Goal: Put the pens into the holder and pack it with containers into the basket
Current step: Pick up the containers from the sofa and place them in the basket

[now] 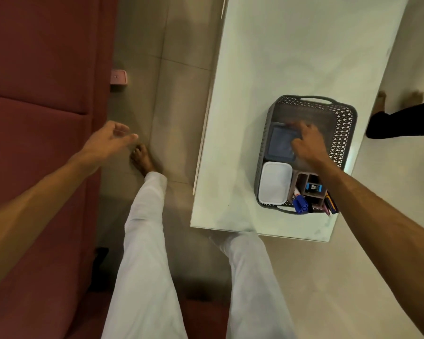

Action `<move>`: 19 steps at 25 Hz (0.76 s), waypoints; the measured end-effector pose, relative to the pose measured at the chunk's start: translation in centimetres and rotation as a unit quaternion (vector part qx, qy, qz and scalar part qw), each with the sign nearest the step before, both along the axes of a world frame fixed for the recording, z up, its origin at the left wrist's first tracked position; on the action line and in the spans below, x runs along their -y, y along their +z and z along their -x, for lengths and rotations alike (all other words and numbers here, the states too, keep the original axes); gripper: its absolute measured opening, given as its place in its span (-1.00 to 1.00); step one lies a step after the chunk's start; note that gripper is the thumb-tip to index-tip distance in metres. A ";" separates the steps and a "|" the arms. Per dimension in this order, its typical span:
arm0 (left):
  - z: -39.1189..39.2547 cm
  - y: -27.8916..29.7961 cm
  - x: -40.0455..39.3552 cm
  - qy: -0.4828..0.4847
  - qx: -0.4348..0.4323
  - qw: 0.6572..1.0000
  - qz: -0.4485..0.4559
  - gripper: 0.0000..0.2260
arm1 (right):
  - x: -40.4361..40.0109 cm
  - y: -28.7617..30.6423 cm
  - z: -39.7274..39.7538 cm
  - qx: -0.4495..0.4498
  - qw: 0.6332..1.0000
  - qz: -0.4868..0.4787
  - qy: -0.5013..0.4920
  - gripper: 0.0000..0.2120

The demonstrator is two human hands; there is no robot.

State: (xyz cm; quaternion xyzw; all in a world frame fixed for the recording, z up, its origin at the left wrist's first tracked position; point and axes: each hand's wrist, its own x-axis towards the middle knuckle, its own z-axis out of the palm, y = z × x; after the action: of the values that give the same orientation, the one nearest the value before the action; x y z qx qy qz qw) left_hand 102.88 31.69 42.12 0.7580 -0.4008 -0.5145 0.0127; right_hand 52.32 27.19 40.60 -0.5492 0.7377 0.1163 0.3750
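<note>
A grey lattice basket (345, 128) stands on the white table (291, 57). Inside it lie a dark blue-lidded container (279, 143), a white-lidded container (274, 182) and a brown pen holder (309, 187) with blue markers (299, 204) and other pens in it. My right hand (309, 143) rests on the right edge of the blue-lidded container, fingers spread over it; whether it grips the container I cannot tell. My left hand (110, 140) hovers over the floor to the left, fingers loosely apart and empty.
A red sofa (39, 118) fills the left side, with a small pink box (118, 77) at its edge. My legs in white trousers (147, 253) stand between sofa and table. Another person's feet and dark trouser leg (402, 118) show at the far right.
</note>
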 end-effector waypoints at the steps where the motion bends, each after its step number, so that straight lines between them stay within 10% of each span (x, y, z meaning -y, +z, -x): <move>1: -0.4 0.1 0.1 0.004 -0.005 1.000 0.004 -0.64 | -0.2 0.5 0.0 -0.004 1.000 -0.015 0.002 -0.32; 13: -2.4 -2.8 2.1 -0.016 -0.030 0.999 -0.013 -0.62 | 5.5 3.3 -17.9 0.128 0.969 0.125 0.172 -0.69; 19: -5.9 -16.9 6.7 -0.066 0.017 0.995 -0.070 -0.55 | 12.8 -5.8 -30.8 0.152 0.944 0.061 0.286 -0.71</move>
State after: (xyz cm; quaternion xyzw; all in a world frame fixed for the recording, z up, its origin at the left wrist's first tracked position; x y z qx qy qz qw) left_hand 108.73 24.96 25.23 0.7374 -0.4132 -0.5282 -0.0812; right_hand 83.15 14.41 34.78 -0.7702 0.4893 0.0886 0.3995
